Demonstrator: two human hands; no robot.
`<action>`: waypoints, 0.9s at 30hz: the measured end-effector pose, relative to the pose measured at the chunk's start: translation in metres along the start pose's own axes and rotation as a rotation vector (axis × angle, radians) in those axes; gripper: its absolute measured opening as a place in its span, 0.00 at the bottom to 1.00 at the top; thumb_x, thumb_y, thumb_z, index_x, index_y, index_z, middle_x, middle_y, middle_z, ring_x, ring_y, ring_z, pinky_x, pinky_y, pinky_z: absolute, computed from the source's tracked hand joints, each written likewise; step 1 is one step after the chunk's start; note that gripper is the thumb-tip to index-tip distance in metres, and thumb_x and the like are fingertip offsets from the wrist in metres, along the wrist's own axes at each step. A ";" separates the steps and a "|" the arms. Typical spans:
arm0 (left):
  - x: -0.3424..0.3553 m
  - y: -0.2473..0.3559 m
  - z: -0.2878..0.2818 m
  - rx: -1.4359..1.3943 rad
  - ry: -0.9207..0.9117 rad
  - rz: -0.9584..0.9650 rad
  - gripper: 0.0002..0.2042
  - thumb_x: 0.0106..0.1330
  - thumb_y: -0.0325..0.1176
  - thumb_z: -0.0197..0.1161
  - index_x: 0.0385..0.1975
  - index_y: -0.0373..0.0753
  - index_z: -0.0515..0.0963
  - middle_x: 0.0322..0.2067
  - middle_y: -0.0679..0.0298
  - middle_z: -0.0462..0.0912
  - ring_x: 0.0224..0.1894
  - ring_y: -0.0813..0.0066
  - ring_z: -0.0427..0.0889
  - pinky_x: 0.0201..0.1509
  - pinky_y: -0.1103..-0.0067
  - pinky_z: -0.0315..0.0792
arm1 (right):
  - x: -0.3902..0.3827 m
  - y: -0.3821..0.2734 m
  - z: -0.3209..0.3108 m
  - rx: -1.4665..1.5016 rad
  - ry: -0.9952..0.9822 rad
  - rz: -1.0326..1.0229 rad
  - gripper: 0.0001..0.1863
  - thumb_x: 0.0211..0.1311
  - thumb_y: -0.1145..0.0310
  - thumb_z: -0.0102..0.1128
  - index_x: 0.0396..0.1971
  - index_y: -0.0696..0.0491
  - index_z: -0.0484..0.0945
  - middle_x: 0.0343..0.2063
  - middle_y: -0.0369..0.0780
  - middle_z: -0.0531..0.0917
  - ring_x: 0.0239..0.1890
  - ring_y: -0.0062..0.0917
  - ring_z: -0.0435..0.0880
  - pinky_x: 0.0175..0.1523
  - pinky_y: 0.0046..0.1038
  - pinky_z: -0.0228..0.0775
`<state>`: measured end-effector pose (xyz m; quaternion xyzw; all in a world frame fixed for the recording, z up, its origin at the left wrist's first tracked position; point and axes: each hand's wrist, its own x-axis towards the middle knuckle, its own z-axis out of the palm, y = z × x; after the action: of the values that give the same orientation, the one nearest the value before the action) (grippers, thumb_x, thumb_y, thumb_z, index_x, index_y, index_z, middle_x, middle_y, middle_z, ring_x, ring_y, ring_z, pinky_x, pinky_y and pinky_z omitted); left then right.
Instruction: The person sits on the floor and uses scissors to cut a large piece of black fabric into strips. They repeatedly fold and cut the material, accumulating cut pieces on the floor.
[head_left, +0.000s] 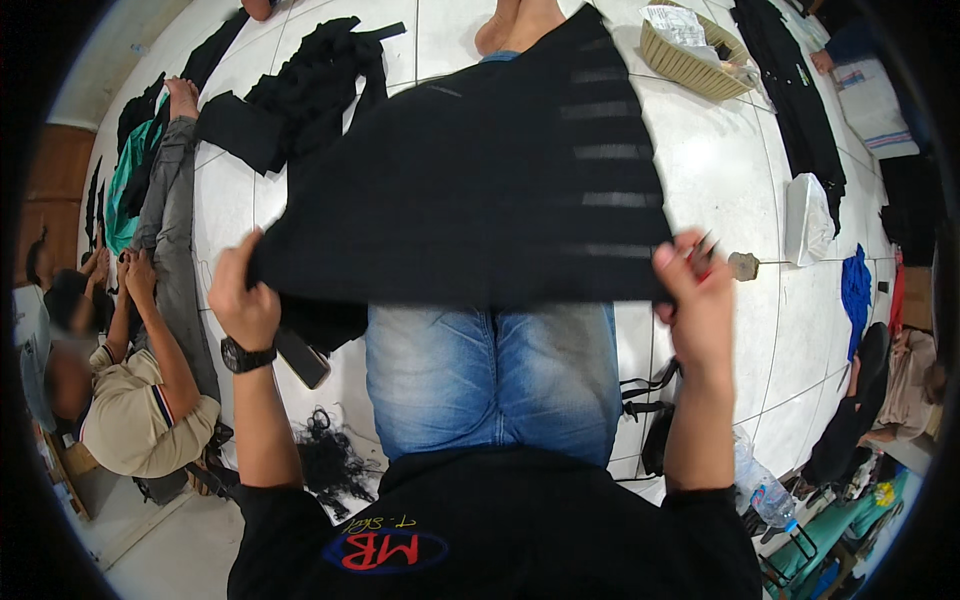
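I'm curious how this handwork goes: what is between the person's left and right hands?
A black cloth spans from the left hand to the right hand, each gripping it at one side; the head view shows this.

The person wears a black short-sleeved T-shirt (560,530), its sleeves ending near the elbows and leaving both forearms bare, with a printed emblem (385,550) left of centre: bold red letters inside a dark oval edged in blue, and smaller yellow lettering just on its far side. Blue denim jeans (430,380) show beyond the shirt's far edge, faded pale over the thighs and creased toward the middle seam. A chunky black wristwatch (245,355) with a dark strap circles the left wrist.
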<state>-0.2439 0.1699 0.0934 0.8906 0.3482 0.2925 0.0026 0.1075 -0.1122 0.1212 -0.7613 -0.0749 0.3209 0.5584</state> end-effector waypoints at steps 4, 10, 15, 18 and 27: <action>-0.024 -0.007 -0.006 -0.054 -0.638 0.053 0.21 0.50 0.25 0.60 0.48 0.32 0.80 0.32 0.51 0.80 0.37 0.53 0.81 0.46 0.68 0.73 | -0.013 0.096 -0.020 -0.272 -0.272 0.166 0.09 0.62 0.68 0.67 0.36 0.54 0.77 0.21 0.30 0.75 0.23 0.12 0.72 0.26 0.20 0.66; 0.010 0.039 0.012 -0.375 -0.497 0.206 0.24 0.61 0.43 0.66 0.52 0.32 0.78 0.54 0.51 0.77 0.59 0.53 0.74 0.64 0.65 0.66 | -0.007 0.113 -0.039 -0.216 -0.207 0.063 0.14 0.72 0.66 0.52 0.39 0.62 0.80 0.23 0.38 0.81 0.22 0.16 0.75 0.30 0.22 0.68; 0.037 0.177 0.098 -0.751 -0.520 0.481 0.13 0.63 0.31 0.64 0.47 0.38 0.82 0.48 0.57 0.84 0.55 0.58 0.80 0.62 0.65 0.69 | 0.003 0.114 -0.037 -0.225 -0.172 -0.045 0.07 0.68 0.72 0.56 0.39 0.59 0.81 0.20 0.34 0.80 0.20 0.13 0.74 0.25 0.19 0.64; 0.025 0.240 0.162 -0.898 -0.685 0.599 0.09 0.64 0.34 0.64 0.42 0.42 0.83 0.44 0.61 0.84 0.53 0.63 0.80 0.64 0.65 0.66 | 0.001 0.119 -0.031 -0.191 -0.203 0.086 0.08 0.62 0.73 0.64 0.39 0.59 0.82 0.19 0.32 0.79 0.20 0.12 0.74 0.25 0.18 0.62; 0.012 0.250 0.185 -0.796 -0.809 0.728 0.05 0.65 0.37 0.62 0.31 0.44 0.81 0.34 0.67 0.79 0.46 0.67 0.78 0.64 0.66 0.63 | -0.005 0.131 -0.026 -0.298 -0.255 0.001 0.16 0.59 0.65 0.69 0.41 0.61 0.82 0.25 0.37 0.82 0.24 0.16 0.74 0.31 0.24 0.67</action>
<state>0.0148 0.0248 -0.0016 0.9216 -0.1371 0.0241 0.3622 0.0867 -0.1837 0.0097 -0.7889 -0.1913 0.4004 0.4252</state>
